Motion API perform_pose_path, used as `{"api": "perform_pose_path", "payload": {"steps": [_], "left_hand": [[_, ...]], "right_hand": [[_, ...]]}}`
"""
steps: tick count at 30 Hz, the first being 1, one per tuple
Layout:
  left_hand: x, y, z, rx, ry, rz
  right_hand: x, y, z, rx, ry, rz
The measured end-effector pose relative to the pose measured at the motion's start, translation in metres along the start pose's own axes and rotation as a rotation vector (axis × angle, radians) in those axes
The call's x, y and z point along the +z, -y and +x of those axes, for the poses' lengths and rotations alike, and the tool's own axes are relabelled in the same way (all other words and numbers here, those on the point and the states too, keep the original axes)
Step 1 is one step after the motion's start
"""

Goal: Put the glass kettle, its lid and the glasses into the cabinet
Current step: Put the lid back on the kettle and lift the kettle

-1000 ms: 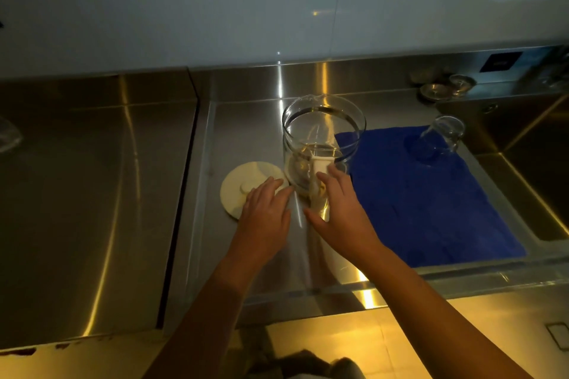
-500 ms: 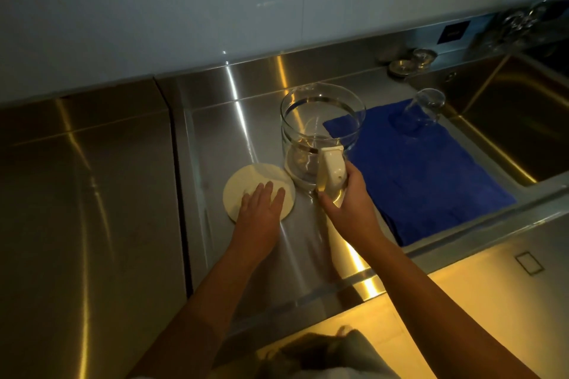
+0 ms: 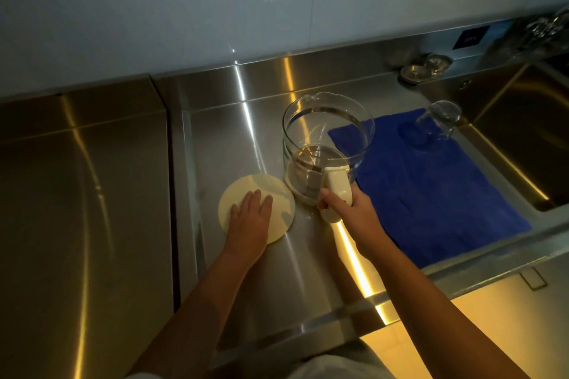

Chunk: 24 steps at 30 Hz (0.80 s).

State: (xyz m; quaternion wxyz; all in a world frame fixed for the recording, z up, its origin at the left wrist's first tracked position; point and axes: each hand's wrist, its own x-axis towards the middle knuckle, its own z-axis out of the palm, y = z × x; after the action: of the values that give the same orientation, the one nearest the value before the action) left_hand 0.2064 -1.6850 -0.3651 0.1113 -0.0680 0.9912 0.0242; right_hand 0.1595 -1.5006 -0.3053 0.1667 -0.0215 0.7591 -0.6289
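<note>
A clear glass kettle (image 3: 326, 129) with a cream handle stands on the steel counter, partly over the blue cloth's left edge. My right hand (image 3: 348, 204) is closed around that handle. The round cream lid (image 3: 243, 194) lies flat on the counter just left of the kettle. My left hand (image 3: 249, 220) rests palm-down on the lid with its fingers spread. One clear glass (image 3: 438, 120) lies tilted on the far right corner of the blue cloth (image 3: 431, 194). No cabinet interior is in view.
The steel counter (image 3: 92, 194) stretches left, with a seam near the lid. A sink basin (image 3: 529, 132) lies at the right. Small metal dishes (image 3: 426, 69) sit by the back ledge. White panels (image 3: 184, 9) rise behind the counter.
My right hand has gone from touching the kettle handle to wrapping around it. My left hand slid further onto the lid. The camera view shifted left.
</note>
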Motion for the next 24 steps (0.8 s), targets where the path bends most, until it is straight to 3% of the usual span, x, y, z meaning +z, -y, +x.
{"api": "perform_pose_path", "payload": {"steps": [4,8,18,24], "left_hand": [[-0.001,-0.001,0.005,0.009,-0.05,-0.066],[0.002,0.0,0.01,0.011,-0.138,-0.175],[0.0,-0.005,0.017,0.052,-0.176,0.029],[-0.011,-0.007,0.01,-0.006,-0.14,0.006]], "right_hand": [[-0.002,0.002,0.004,-0.033,0.044,0.092],[-0.002,0.007,0.008,0.057,0.008,0.203],[-0.003,0.016,0.016,0.205,0.094,0.315],[0.001,0.016,0.017,0.158,0.109,0.263]]}}
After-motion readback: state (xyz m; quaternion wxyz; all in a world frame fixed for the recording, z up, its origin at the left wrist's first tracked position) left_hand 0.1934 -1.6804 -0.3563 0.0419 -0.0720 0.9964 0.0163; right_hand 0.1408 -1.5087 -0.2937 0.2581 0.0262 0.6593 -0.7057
